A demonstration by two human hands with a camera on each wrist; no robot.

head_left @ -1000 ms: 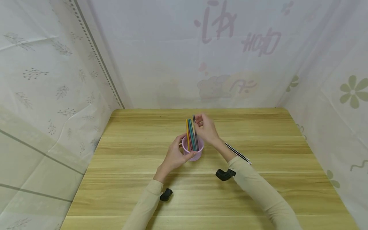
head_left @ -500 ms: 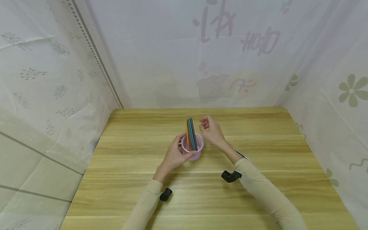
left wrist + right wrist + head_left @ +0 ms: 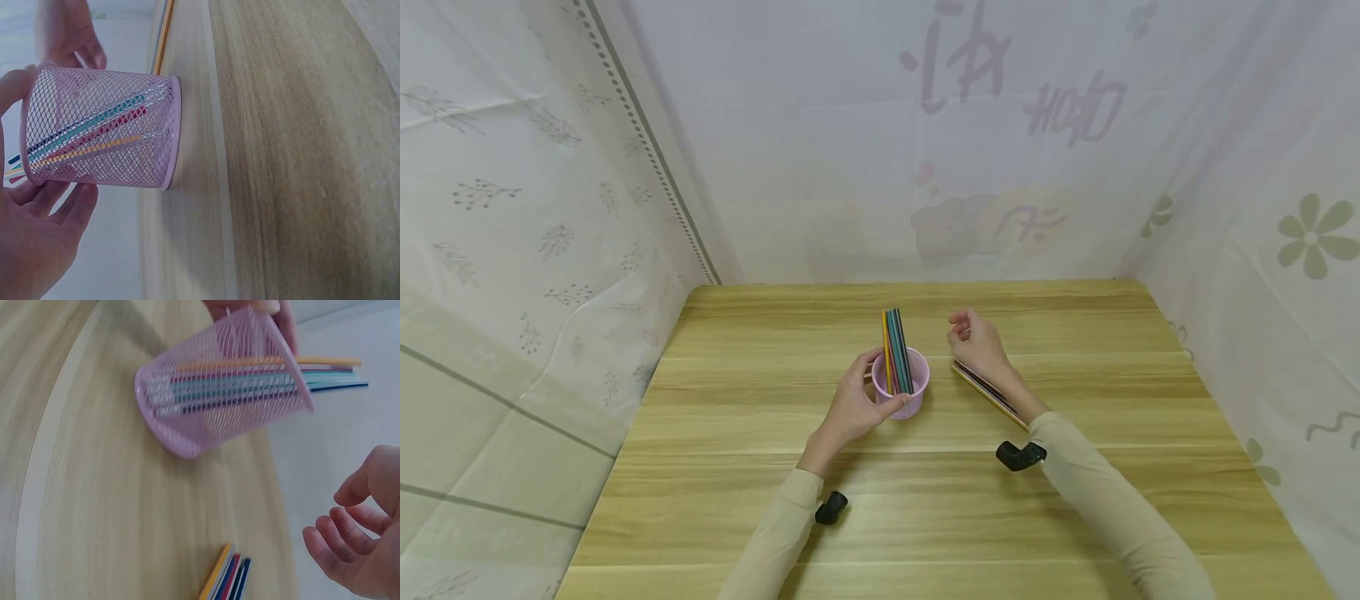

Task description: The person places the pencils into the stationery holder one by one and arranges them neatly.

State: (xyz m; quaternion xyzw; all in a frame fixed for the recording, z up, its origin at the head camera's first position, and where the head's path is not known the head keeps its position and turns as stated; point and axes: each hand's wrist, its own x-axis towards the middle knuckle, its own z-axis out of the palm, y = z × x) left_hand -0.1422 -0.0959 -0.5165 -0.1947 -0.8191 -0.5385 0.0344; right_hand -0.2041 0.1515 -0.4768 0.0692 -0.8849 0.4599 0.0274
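A pink mesh cup stands on the table with several coloured sticks leaning inside it: yellow, red, teal and black. The left hand grips the cup's rim and side, thumb at the front. To the right of the cup, the right hand hovers with loosely bent fingers and nothing in them. Below its palm and wrist lies a bundle of sticks on the table. In the right wrist view the ends of that bundle show yellow, red and dark colours.
The wooden table reaches back to a pale printed curtain, with more patterned cloth at both sides. Black devices sit at the left wrist and the right wrist.
The right hand has let go of the dark sticks, which now lean in the cup, and has moved right over the bundle. The left hand keeps its grip on the cup.
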